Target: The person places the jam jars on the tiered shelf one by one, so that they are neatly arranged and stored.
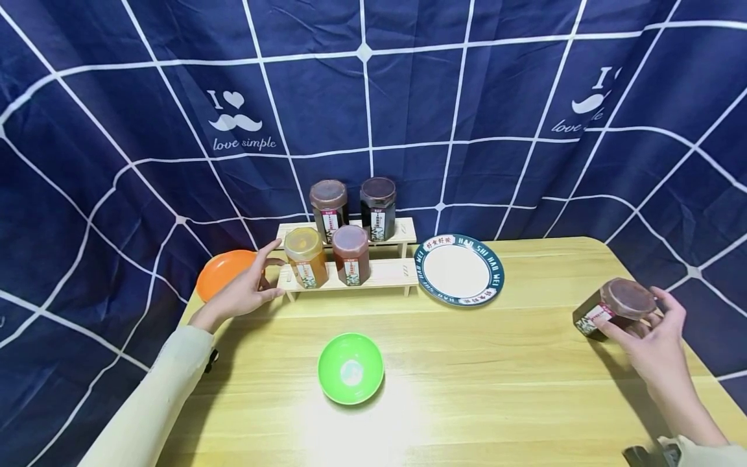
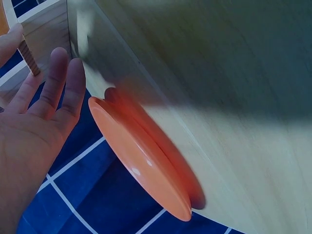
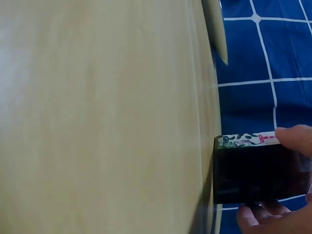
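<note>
My left hand [image 1: 248, 285] is at the left end of a two-tier wooden rack [image 1: 385, 274]. In the left wrist view, thumb and index finger pinch opposite edges of a shelf end, other fingers extended. On the lower tier stand a yellow jar [image 1: 306, 258] and a reddish jar [image 1: 351, 255]; two dark jars, one left [image 1: 329, 211] and one right [image 1: 378, 209], stand on the upper tier. At the table's right side my right hand [image 1: 656, 344] grips another dark, labelled jar [image 1: 613, 308], tilted, thumb on its label side, fingers around the far side.
An orange plate [image 2: 141, 161] lies at the table's left edge beside my left hand. A green bowl [image 1: 351, 370] sits in front of the rack. Right of the rack is a white plate with a dark patterned rim [image 1: 496, 272]. Blue grid-patterned cloth [image 1: 408, 97] hangs around the table.
</note>
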A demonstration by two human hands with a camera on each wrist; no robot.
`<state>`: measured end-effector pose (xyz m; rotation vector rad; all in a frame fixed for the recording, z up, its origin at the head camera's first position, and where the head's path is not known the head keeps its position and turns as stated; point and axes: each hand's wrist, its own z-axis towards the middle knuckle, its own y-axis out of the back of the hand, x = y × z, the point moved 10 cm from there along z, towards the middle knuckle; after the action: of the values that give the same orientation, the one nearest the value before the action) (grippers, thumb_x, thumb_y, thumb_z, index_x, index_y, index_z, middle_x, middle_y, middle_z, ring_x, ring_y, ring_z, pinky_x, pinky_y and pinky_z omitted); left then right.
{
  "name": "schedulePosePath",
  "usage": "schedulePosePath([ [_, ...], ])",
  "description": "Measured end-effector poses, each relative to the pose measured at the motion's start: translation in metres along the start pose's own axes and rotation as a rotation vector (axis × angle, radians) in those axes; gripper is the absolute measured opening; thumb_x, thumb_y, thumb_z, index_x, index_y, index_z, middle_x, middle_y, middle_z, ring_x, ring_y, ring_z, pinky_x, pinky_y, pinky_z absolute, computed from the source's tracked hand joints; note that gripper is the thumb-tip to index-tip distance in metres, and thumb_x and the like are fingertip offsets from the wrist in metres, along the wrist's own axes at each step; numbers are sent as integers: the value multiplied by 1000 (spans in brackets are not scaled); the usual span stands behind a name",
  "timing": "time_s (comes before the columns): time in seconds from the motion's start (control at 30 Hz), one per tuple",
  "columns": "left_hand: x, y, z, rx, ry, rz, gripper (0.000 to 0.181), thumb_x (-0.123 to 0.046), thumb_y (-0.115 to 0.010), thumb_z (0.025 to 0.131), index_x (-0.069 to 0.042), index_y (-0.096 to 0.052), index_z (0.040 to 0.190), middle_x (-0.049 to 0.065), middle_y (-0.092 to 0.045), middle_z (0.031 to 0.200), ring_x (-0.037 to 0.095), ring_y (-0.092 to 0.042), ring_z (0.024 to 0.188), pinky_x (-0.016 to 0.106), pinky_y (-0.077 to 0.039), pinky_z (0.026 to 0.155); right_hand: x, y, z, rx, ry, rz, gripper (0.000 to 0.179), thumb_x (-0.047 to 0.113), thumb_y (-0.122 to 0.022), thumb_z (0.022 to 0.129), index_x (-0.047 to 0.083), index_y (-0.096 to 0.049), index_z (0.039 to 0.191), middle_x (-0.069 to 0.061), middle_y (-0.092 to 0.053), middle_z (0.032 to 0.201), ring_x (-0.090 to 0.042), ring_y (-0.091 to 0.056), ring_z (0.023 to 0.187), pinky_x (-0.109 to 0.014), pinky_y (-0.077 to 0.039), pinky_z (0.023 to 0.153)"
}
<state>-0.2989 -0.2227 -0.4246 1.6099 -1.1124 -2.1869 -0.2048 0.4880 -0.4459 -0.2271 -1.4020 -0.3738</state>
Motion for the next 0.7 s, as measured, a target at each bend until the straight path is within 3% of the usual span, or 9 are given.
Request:
schedulePosePath([
  [0.27,0,0,0,-8,-3,-4,104,6,-78,98,-15,-10,173,33,-58,147,25,-66,75,36,-56,72,4,-2,2,-12,12,-160,104,-23,-77,86,26,-25,161,10,-45,128,12,-61,96,-6,-48,82],
  [0.47,3,0,0,-5,14,12,104,6,-78,98,-15,-9,173,33,-57,148,25,-66,76,35,-56,73,5,-2,1,-32,26,-347,103,-16,-81,88,29,-26,162,12,-44,127,15,-59,94,-6,-48,81],
  [0.7,5,-1,1,0,28,9,105,5,-77,99,-17,-8,174,32,-56,149,25,-67,77,35,-56,73,9,-1,0,-51,44,-378,101,-13,-85,85,32,-31,157,12,-47,125,12,-61,94,-7,-50,79],
])
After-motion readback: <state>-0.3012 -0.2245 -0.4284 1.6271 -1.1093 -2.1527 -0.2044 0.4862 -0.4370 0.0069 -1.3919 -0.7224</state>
